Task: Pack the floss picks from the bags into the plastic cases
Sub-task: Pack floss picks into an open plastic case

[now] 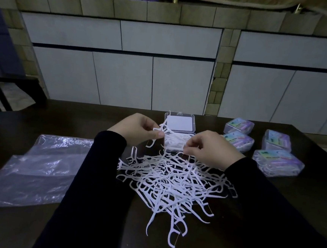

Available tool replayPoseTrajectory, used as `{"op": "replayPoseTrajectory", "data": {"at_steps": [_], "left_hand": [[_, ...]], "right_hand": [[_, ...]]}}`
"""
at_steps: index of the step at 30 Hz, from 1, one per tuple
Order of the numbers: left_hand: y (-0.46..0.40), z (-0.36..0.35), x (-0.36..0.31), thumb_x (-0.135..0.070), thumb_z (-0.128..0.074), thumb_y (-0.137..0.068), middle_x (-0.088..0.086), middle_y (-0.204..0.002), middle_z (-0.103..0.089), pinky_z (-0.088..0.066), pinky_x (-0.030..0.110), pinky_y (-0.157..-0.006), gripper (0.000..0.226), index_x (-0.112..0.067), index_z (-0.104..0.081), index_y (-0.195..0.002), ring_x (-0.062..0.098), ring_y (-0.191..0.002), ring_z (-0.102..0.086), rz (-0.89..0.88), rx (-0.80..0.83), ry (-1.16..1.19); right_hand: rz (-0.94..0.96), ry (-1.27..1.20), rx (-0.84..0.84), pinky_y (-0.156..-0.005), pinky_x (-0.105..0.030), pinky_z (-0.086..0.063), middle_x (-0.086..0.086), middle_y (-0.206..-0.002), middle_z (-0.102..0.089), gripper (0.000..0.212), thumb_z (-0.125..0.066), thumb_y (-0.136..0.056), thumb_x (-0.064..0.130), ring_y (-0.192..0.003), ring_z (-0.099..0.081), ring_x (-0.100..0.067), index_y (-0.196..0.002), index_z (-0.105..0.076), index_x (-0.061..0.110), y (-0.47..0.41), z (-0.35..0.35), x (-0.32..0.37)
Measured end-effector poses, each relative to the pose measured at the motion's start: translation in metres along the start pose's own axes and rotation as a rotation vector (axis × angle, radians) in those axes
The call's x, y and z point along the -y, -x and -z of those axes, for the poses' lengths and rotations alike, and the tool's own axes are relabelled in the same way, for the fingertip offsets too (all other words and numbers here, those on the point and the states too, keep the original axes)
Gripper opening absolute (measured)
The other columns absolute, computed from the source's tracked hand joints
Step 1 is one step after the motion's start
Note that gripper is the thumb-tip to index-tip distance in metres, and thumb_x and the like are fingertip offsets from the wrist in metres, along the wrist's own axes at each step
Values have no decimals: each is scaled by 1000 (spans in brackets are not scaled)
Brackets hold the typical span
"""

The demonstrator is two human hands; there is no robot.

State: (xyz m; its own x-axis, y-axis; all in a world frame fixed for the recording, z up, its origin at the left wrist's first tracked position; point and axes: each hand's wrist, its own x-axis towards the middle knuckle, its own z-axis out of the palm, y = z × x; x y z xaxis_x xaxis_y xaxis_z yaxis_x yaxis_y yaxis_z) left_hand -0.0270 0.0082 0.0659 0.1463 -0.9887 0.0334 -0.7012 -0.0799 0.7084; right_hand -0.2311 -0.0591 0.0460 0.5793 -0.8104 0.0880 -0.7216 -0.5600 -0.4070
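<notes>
On the dark table (268, 222) in front of me lies a loose heap of white floss picks (171, 182), spread from just below my hands down toward my body; beyond the heap, at the far edge, stands the open plastic case (179, 134), its clear lid tipped back and its tray partly filled with picks. My left hand (136, 128) hovers just left of the case, thumb and fingers pinching a small bunch of picks (159, 132) whose heads reach over the tray's left rim; my right hand (212, 148) sits at the case's near right corner, fingers curled downward, their tips touching picks at the tray's edge, though whether they actually pinch one I cannot tell. Both hands hang above the top of the heap, the case between them. To my left an emptied clear plastic bag (34, 170) lies flat on the table; to my right, well apart from the heap, four closed, filled cases (259, 146) sit in a cluster.
</notes>
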Motion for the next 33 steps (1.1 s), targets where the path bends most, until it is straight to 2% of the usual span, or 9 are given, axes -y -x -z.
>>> {"op": "replayPoseTrajectory", "data": {"at_steps": [6,9,12,16,20,24,28,31,33], "left_hand": [[-3,-2,1,-41,-69,-84,-3,-57,-53,-31,21,-51,21,-21,-71,-79,3,-42,-38,-79,-132,78],[-7,-4,4,-40,-68,-85,-5,-60,-58,-33,16,-50,18,-22,-70,-83,0,-46,-42,-104,-217,101],[-11,-8,6,-38,-68,-86,0,-69,-61,-33,10,-48,21,-18,-70,-89,4,-53,-45,-116,-288,113],[-16,-17,5,-36,-67,-87,-5,-63,-56,-33,8,-45,23,-15,-71,-93,3,-52,-44,-131,-369,63],[-20,-34,1,-38,-66,-88,-10,-69,-57,-33,14,-56,25,-16,-71,-98,3,-61,-49,-143,-437,-21],[-24,-47,-5,-37,-65,-88,-4,-87,-63,-40,22,-71,29,-14,-70,-105,10,-75,-54,-170,-484,-51],[-25,-55,-8,-37,-63,-90,-3,-91,-62,-44,25,-74,29,-14,-69,-107,14,-83,-57,-186,-478,-48],[-28,-58,-8,-39,-59,-92,-2,-97,-60,-47,31,-78,28,-17,-68,-106,15,-87,-56,-173,-454,-221],[-29,-57,-8,-41,-57,-93,-3,-99,-60,-44,29,-75,27,-20,-68,-104,15,-89,-55,-163,-450,-327]], "right_hand": [[14,-101,-172,-97,-48,-43,19,-77,-65,24,-66,-88,36,-85,-60,-12,-65,-59,39,-4,5,-13],[33,-82,-284,-98,-41,-37,18,-78,-64,16,-63,-90,38,-88,-60,-11,-74,-62,38,-6,2,-15],[56,53,-375,-85,-32,-22,17,-84,-64,11,-58,-92,41,-92,-51,-10,-86,-66,38,-9,-5,-15],[15,130,-344,-84,-36,-24,16,-97,-64,10,-57,-91,46,-99,-46,-15,-86,-64,40,-18,-16,-19],[-4,163,-365,-91,-40,-26,12,-105,-63,16,-59,-89,48,-104,-47,-15,-95,-67,36,-22,-17,-22],[-68,137,-324,-92,-39,-28,6,-114,-58,36,-51,-88,62,-111,-48,-18,-110,-62,36,-22,-12,-30],[-119,131,-180,-101,-42,-30,8,-131,-55,63,-54,-80,71,-121,-46,-19,-131,-47,36,-18,-12,-34],[-94,162,-158,-103,-42,-30,14,-132,-56,66,-60,-81,66,-123,-45,-19,-137,-40,37,-16,-13,-33],[-89,155,-147,-104,-42,-29,14,-132,-57,64,-60,-82,64,-123,-44,-19,-137,-41,38,-16,-13,-33]]}}
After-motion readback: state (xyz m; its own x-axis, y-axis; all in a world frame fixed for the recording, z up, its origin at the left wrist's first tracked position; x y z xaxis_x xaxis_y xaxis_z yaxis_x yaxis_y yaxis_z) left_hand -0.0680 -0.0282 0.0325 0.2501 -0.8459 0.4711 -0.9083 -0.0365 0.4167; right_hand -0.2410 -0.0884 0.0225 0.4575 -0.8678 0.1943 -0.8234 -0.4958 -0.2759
